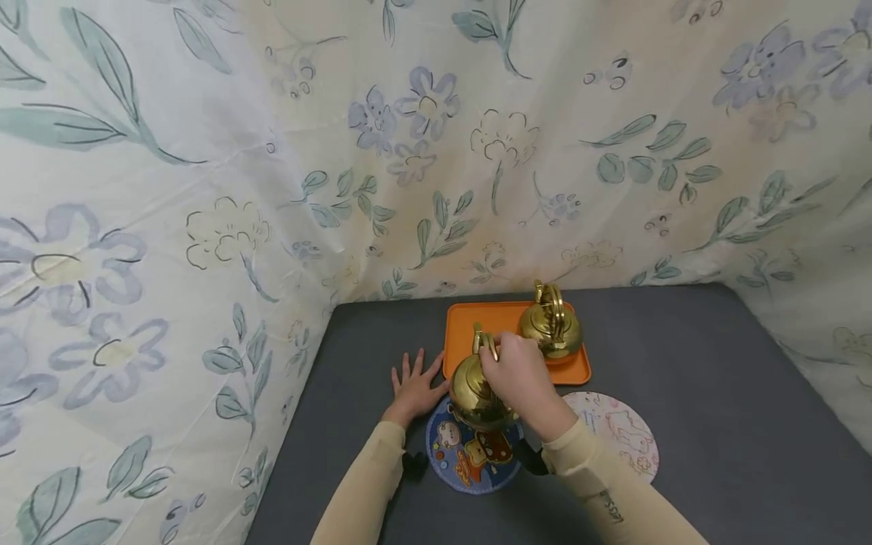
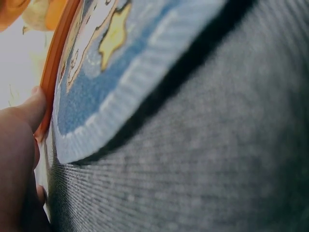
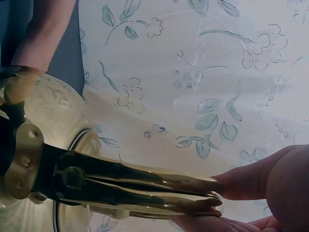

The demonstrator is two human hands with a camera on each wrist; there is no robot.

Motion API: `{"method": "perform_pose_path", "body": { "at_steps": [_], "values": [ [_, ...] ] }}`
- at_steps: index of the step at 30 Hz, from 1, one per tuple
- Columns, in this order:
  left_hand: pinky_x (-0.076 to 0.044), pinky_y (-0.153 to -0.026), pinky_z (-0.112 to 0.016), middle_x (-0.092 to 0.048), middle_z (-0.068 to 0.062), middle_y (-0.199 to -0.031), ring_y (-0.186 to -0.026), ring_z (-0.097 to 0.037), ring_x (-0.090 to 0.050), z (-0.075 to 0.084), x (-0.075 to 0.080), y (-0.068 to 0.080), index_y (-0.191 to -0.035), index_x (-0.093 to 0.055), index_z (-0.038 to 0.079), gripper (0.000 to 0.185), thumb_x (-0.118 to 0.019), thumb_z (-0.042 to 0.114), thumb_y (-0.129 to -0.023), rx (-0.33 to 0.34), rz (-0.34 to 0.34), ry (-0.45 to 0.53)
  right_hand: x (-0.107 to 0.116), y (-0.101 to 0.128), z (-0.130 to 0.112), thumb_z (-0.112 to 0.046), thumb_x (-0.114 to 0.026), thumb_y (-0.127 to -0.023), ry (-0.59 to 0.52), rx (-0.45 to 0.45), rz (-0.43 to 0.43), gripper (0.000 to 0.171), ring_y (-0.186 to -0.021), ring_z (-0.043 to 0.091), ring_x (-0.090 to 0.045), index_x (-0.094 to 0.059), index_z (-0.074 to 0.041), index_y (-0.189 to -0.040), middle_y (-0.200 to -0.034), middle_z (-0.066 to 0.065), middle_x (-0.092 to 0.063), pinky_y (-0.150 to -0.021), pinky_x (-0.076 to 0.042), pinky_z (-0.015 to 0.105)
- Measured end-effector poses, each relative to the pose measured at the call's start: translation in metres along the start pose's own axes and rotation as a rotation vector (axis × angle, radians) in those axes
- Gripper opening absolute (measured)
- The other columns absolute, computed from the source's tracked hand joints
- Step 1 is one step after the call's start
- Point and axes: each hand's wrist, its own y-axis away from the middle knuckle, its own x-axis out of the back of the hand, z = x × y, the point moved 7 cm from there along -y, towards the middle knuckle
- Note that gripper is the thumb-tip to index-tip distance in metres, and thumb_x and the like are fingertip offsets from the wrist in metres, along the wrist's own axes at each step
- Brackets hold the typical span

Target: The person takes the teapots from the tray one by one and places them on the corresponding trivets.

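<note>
A shiny brass kettle (image 1: 470, 393) hangs by its top handle (image 3: 140, 181) from my right hand (image 1: 523, 375), with thumb and fingers pinching the handle's end in the right wrist view. In the head view it overlaps the front left of an orange tray (image 1: 470, 316) and the far part of a blue round cartoon mat (image 1: 455, 456). Whether its base touches anything is hidden. My left hand (image 1: 415, 390) lies on the table left of the tray, fingers spread. Its thumb is at the tray's orange rim (image 2: 52, 65). A second brass kettle (image 1: 559, 333) stands on the tray's right side.
A pale round mat (image 1: 630, 435) with pink drawings lies right of the blue mat, partly under my right forearm. The dark grey tabletop (image 1: 688, 356) extends on both sides. Behind and to the left hangs a floral cloth (image 1: 409, 204).
</note>
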Motion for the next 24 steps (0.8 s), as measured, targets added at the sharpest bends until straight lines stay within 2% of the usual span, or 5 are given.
{"method": "perform_pose_path", "body": {
  "at_steps": [3,7,10,18,24],
  "values": [
    [0.009,-0.118,-0.069,-0.005,-0.008,-0.171,-0.155,-0.042,0.011,0.001,0.002,0.0,-0.16,-0.02,0.044,0.079,-0.034,0.082,-0.092,0.003,0.009,0.004,-0.005,0.004,0.002,-0.013,-0.062,-0.098,-0.012,-0.016,-0.017,0.021,-0.037,0.012,-0.04,-0.068,0.004,-0.086,-0.053,0.004,-0.049,-0.038,-0.032,0.023],
    [0.005,-0.117,-0.071,-0.008,-0.01,-0.171,-0.155,-0.045,0.006,0.004,0.005,0.004,-0.161,-0.024,0.04,0.077,-0.037,0.077,-0.095,-0.002,0.013,-0.002,-0.013,0.011,0.003,-0.014,-0.061,-0.098,-0.013,-0.028,-0.042,0.023,-0.038,0.012,-0.042,-0.068,0.008,-0.098,-0.054,0.003,-0.049,-0.038,-0.033,0.023],
    [0.001,-0.117,-0.072,-0.011,-0.011,-0.17,-0.155,-0.046,0.003,0.006,0.006,0.006,-0.161,-0.026,0.038,0.075,-0.041,0.074,-0.096,-0.002,0.017,-0.006,-0.017,0.018,0.004,-0.014,-0.062,-0.098,-0.007,-0.025,-0.049,0.025,-0.04,0.012,-0.043,-0.067,0.01,-0.101,-0.055,0.004,-0.051,-0.038,-0.033,0.023],
    [0.003,-0.116,-0.073,-0.009,-0.011,-0.17,-0.155,-0.046,0.006,0.005,0.003,0.005,-0.161,-0.026,0.038,0.075,-0.047,0.07,-0.096,-0.002,0.027,0.004,-0.024,0.03,0.007,-0.012,-0.063,-0.096,-0.003,-0.001,-0.018,0.023,-0.041,0.011,-0.043,-0.066,0.01,-0.098,-0.057,0.004,-0.052,-0.039,-0.034,0.024],
    [0.004,-0.117,-0.072,-0.008,-0.01,-0.171,-0.155,-0.045,0.007,0.006,0.001,0.006,-0.161,-0.024,0.04,0.077,-0.046,0.073,-0.095,-0.003,0.022,-0.012,-0.028,0.039,0.013,-0.012,-0.065,-0.095,-0.026,-0.004,0.01,0.021,-0.039,0.009,-0.042,-0.067,0.009,-0.1,-0.057,0.003,-0.053,-0.038,-0.033,0.023]
  ]
}}
